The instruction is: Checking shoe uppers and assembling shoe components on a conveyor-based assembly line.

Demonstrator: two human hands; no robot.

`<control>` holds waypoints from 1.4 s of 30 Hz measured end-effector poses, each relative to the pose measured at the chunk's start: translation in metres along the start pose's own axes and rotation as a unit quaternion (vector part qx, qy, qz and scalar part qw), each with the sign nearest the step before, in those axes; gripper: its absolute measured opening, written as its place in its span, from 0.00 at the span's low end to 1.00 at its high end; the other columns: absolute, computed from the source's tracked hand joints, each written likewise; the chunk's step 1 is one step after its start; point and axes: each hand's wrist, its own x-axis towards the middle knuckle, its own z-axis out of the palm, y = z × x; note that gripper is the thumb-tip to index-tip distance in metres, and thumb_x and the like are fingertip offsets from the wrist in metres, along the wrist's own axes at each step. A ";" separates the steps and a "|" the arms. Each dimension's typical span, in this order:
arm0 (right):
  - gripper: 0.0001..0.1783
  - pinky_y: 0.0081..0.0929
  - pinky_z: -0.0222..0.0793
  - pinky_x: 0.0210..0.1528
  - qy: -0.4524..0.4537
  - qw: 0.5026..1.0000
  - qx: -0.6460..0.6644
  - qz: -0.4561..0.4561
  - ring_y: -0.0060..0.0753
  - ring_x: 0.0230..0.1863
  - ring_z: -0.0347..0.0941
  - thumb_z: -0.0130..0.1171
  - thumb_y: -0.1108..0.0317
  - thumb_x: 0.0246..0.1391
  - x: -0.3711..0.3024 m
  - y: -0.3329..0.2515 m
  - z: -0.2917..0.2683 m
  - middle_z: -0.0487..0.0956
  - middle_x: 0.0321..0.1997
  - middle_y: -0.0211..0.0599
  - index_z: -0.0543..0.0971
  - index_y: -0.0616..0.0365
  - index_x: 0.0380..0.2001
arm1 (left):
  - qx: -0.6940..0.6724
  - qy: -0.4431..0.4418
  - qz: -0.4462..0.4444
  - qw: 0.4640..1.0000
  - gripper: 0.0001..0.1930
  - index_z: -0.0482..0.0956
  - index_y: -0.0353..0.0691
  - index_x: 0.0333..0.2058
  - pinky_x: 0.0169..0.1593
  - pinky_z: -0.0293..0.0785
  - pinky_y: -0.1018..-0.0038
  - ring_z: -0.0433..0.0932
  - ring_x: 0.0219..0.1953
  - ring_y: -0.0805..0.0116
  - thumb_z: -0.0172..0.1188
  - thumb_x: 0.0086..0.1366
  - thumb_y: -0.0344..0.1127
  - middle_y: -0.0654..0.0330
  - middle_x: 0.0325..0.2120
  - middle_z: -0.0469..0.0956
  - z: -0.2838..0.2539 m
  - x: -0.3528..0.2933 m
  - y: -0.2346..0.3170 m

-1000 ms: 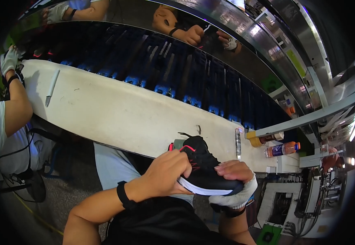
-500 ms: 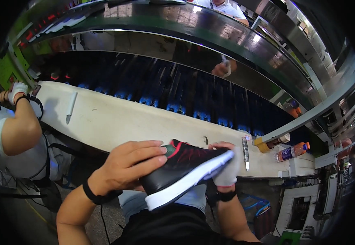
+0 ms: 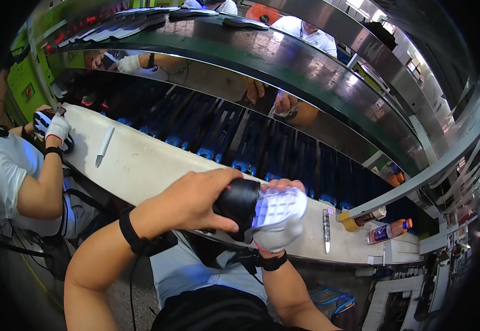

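Note:
Both hands hold a black shoe [image 3: 239,205] with a white, grid-patterned sole [image 3: 279,208] above the near edge of the bench. My bare left hand [image 3: 198,199] is closed on the black upper, its thumb on the near side and its fingers over the top. My right hand [image 3: 278,234], in a white glove with bare fingertips, wraps round the sole end. Its fingertips show beyond the far edge of the sole, and the shoe hides part of the palm. The sole is tilted up and to the right; most of the upper is covered.
On the cream bench [image 3: 157,165] lie a white pen-like tool [image 3: 105,146], a slim knife-like tool [image 3: 326,230], a yellow roll [image 3: 351,222] and a drink bottle [image 3: 389,231]. Dark blue slats run behind it. Soles [image 3: 132,25] lie on a raised conveyor. A gloved co-worker [image 3: 24,182] works at left.
The shoe has turned from showing its side to showing its sole. My right hand has moved left, closer to my left hand. At left, the co-worker's gloved hand is now on a shoe.

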 end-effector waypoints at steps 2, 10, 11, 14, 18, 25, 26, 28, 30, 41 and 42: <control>0.44 0.42 0.69 0.68 0.062 0.989 0.134 0.025 0.37 0.57 0.73 0.72 0.33 0.56 0.001 0.007 -0.005 0.74 0.55 0.38 0.70 0.53 0.62 | -0.025 0.000 -0.008 1.000 0.48 0.74 0.36 0.64 0.57 0.83 0.54 0.87 0.52 0.37 0.87 0.50 0.53 0.41 0.50 0.87 -0.004 0.002 -0.013; 0.56 0.37 0.62 0.76 -0.068 0.972 -0.202 0.102 0.34 0.67 0.68 0.70 0.24 0.56 0.004 -0.034 0.001 0.69 0.64 0.34 0.66 0.54 0.71 | 0.051 -0.040 0.014 0.998 0.45 0.74 0.36 0.61 0.51 0.84 0.52 0.87 0.49 0.39 0.85 0.52 0.54 0.44 0.46 0.87 0.008 0.037 0.018; 0.57 0.37 0.62 0.77 -0.058 0.974 -0.193 0.103 0.34 0.68 0.67 0.69 0.23 0.55 0.003 -0.041 -0.001 0.69 0.64 0.35 0.66 0.54 0.72 | 0.073 -0.044 0.029 0.996 0.43 0.75 0.36 0.60 0.49 0.84 0.52 0.88 0.47 0.39 0.84 0.53 0.54 0.45 0.45 0.86 0.011 0.040 0.028; 0.58 0.38 0.63 0.77 -0.012 0.979 -0.182 0.086 0.35 0.69 0.68 0.67 0.23 0.56 -0.003 -0.056 -0.009 0.71 0.65 0.39 0.66 0.56 0.74 | 0.106 -0.050 0.070 0.991 0.38 0.75 0.36 0.56 0.41 0.85 0.52 0.88 0.37 0.41 0.82 0.55 0.52 0.47 0.41 0.85 0.021 0.045 0.050; 0.32 0.49 0.63 0.74 0.039 0.976 -0.201 -0.069 0.44 0.64 0.70 0.69 0.42 0.61 -0.027 -0.074 -0.026 0.71 0.61 0.45 0.69 0.53 0.54 | 0.112 -0.043 0.155 0.981 0.36 0.72 0.35 0.51 0.32 0.84 0.60 0.89 0.33 0.50 0.83 0.56 0.50 0.52 0.37 0.82 0.039 0.043 0.072; 0.22 0.45 0.62 0.74 -0.007 0.978 -0.204 -0.035 0.38 0.59 0.67 0.76 0.59 0.55 -0.053 -0.104 -0.028 0.68 0.51 0.34 0.69 0.46 0.39 | 0.131 -0.048 0.191 0.972 0.37 0.73 0.34 0.53 0.33 0.84 0.64 0.89 0.34 0.55 0.83 0.53 0.47 0.54 0.37 0.80 0.055 0.030 0.083; 0.22 0.45 0.61 0.74 -0.026 0.972 -0.232 -0.024 0.39 0.59 0.67 0.76 0.59 0.55 -0.056 -0.107 -0.028 0.68 0.51 0.34 0.69 0.45 0.38 | 0.148 -0.057 0.193 0.968 0.38 0.73 0.34 0.54 0.34 0.84 0.64 0.89 0.36 0.55 0.83 0.52 0.46 0.55 0.37 0.80 0.055 0.028 0.082; 0.24 0.45 0.61 0.73 -0.046 0.950 -0.305 -0.037 0.41 0.60 0.66 0.77 0.56 0.57 -0.069 -0.108 -0.030 0.67 0.54 0.35 0.69 0.45 0.41 | 0.137 -0.074 0.223 0.962 0.38 0.74 0.35 0.55 0.35 0.84 0.65 0.89 0.39 0.56 0.83 0.52 0.46 0.57 0.39 0.80 0.044 0.029 0.076; 0.25 0.46 0.62 0.73 -0.129 0.898 -0.414 -0.068 0.43 0.64 0.66 0.76 0.51 0.59 -0.077 -0.115 -0.028 0.67 0.55 0.37 0.70 0.46 0.44 | 0.111 -0.136 0.215 0.961 0.39 0.75 0.41 0.60 0.41 0.86 0.64 0.89 0.44 0.55 0.82 0.51 0.45 0.57 0.46 0.81 0.022 0.026 0.073; 0.29 0.41 0.74 0.47 -0.218 0.845 -0.465 -0.152 0.43 0.42 0.79 0.88 0.54 0.43 -0.083 -0.046 -0.060 0.82 0.41 0.29 0.81 0.46 0.45 | 0.009 -0.109 0.074 0.991 0.58 0.68 0.28 0.73 0.77 0.66 0.43 0.72 0.71 0.33 0.85 0.53 0.58 0.37 0.71 0.69 -0.015 -0.065 0.087; 0.29 0.41 0.74 0.47 -0.209 0.855 -0.451 -0.148 0.43 0.42 0.79 0.88 0.54 0.43 -0.081 -0.044 -0.048 0.82 0.41 0.29 0.81 0.46 0.45 | 0.022 -0.090 0.039 0.995 0.60 0.68 0.28 0.73 0.79 0.63 0.41 0.70 0.73 0.32 0.86 0.51 0.58 0.38 0.71 0.68 -0.012 -0.071 0.088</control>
